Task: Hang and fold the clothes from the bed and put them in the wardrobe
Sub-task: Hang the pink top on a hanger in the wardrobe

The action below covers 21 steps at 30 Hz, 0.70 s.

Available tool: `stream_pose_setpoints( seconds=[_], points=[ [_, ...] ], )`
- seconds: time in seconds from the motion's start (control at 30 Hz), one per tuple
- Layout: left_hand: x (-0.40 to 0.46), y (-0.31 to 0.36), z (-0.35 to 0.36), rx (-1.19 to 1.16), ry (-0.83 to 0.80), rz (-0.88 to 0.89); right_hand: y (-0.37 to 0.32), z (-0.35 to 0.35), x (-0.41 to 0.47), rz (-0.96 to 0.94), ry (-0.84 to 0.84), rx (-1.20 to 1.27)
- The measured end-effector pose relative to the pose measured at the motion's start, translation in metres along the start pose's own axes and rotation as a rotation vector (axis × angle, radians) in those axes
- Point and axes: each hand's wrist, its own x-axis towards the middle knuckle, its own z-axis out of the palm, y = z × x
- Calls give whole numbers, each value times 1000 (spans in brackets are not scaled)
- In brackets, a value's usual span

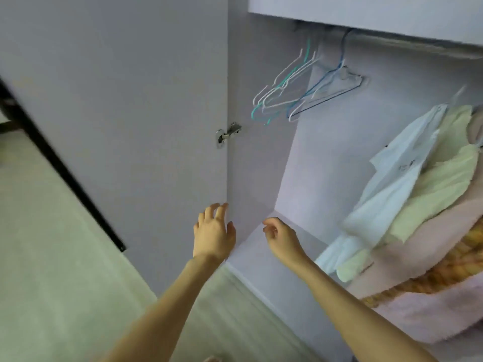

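The wardrobe [261, 158] stands open in front of me, its pale lilac door [125, 100] swung out to the left. Several empty wire hangers [292, 92], white, teal and blue, dangle from the rail at the top. Hung clothes fill the right side: a white shirt [392, 178], a cream garment [441, 184] and a pink fleecy one [431, 304]. My left hand [214, 233] reaches forward with fingers spread, empty, near the door's hinged edge. My right hand [282, 237] is held out over the wardrobe floor [251, 246], fingers loosely curled, holding nothing.
A metal hinge [227, 134] joins the door to the wardrobe side. A shelf [366, 14] runs above the rail. Pale floor [52, 257] lies to the left and below, with a dark strip [65, 168] along the door's outer edge. The view is blurred by motion.
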Motion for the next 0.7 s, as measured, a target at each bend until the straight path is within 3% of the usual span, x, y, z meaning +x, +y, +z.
stream_pose_setpoints(
  seconds=[0.13,0.33,0.57,0.7],
  points=[
    [-86,-76,-22,28,73,-286,-12,71,-34,-91,-250,-19],
    [-274,-174,-84,42,328,-823,-66,198,-129,-367,-741,-90],
    [-452,-218,-133,27,627,-1221,-123,310,-254,-632,-1114,-200],
    [-539,-244,-153,10,702,-1398,-154,372,-325,-715,-1288,-256]
  ],
)
